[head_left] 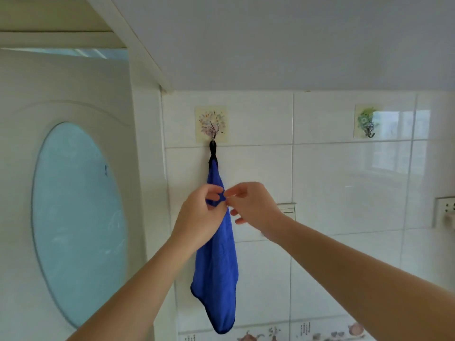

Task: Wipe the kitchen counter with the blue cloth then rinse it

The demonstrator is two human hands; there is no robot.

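A blue cloth hangs by a black loop from a flowered adhesive hook on the white tiled wall. My left hand grips the cloth's upper part, fingers curled round it. My right hand is just to the right, thumb and forefinger pinched together at the cloth's edge beside the left fingers; I cannot tell whether they hold fabric. The cloth's lower end dangles free below both hands.
A white door with an oval frosted pane stands at the left. A second, bare hook is on the tiles at the right, with a wall socket further right. An overhead cabinet underside spans the top.
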